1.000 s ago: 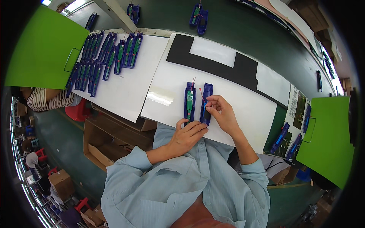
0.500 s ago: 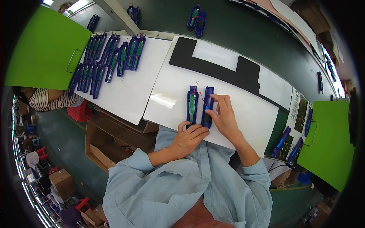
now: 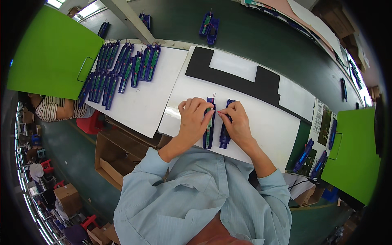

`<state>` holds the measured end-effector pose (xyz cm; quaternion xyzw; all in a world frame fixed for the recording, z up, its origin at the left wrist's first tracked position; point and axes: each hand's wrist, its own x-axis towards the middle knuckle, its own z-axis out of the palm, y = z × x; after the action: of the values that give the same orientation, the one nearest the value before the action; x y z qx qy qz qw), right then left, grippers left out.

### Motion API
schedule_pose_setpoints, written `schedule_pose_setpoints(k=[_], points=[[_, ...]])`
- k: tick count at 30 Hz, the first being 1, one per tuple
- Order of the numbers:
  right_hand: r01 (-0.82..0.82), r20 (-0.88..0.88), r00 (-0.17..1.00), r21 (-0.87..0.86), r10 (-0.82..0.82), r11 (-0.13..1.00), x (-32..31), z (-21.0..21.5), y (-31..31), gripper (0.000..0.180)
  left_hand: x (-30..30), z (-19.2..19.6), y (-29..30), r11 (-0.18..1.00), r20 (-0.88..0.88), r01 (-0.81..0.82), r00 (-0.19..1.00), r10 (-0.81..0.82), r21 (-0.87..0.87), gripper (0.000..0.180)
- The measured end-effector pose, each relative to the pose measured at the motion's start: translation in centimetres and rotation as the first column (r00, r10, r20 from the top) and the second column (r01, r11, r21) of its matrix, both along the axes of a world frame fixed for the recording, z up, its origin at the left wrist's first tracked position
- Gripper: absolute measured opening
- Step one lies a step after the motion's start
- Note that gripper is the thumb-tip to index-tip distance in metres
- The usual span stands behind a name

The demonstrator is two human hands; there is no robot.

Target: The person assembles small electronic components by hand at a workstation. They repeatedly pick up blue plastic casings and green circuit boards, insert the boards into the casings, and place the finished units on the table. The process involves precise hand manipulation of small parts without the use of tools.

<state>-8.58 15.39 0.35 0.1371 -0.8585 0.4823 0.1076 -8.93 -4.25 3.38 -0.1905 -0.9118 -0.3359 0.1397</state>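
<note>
Two long blue plastic casing halves lie side by side on the white work surface in front of me. In the left casing half (image 3: pixel 207 141) sits a narrow green circuit board (image 3: pixel 210 130), with thin wires sticking out at its far end. My left hand (image 3: pixel 192 121) is closed over the upper part of this half, thumb and forefinger at the board's edge. The right casing half (image 3: pixel 224 139) is partly covered by my right hand (image 3: pixel 238 125), whose thumb and forefinger pinch a small red wire end (image 3: pixel 219 112) between the two halves.
Several blue casings with green boards (image 3: pixel 108 87) stand in rows on the white sheet at left. A black cut-out mat (image 3: pixel 232 83) lies beyond my hands. Green panels (image 3: pixel 53 53) flank the table. More casings (image 3: pixel 303 155) lie at right; a person's striped sleeve (image 3: pixel 51 108) shows at far left.
My left hand has moved up from the near ends of the casings to the board's upper part. My right hand has shifted from the right casing half to the red wire end.
</note>
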Motion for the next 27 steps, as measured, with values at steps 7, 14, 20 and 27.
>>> schedule_pose_setpoints(k=[7, 14, 20, 27], points=[[0.002, -0.017, 1.0, 0.008, -0.002, 1.0, 1.0, -0.5, -0.1, 0.011, -0.2, -1.0, 0.1, 0.991, 0.121, 0.128, 0.985, -0.124, -0.028, 0.01], [0.033, 0.363, 0.929, -0.287, 0.077, 0.957, 1.5, -1.0, 0.7, 0.009, 0.5, -1.9, 0.1, 0.99, 0.108, 0.11, 0.987, -0.119, 0.082, 0.012], [0.089, 0.409, 0.909, -0.385, 0.083, 0.919, 2.0, -1.6, 0.1, 0.009, 3.4, -3.2, 1.9, 0.998, -0.063, -0.049, 0.997, 0.046, -0.049, 0.019], [-0.135, 0.042, 0.989, -0.135, 0.141, 0.982, 1.5, 0.0, 0.1, 0.009, 6.2, -1.6, -0.2, 0.993, 0.024, -0.089, 0.996, 0.091, -0.072, 0.023]])
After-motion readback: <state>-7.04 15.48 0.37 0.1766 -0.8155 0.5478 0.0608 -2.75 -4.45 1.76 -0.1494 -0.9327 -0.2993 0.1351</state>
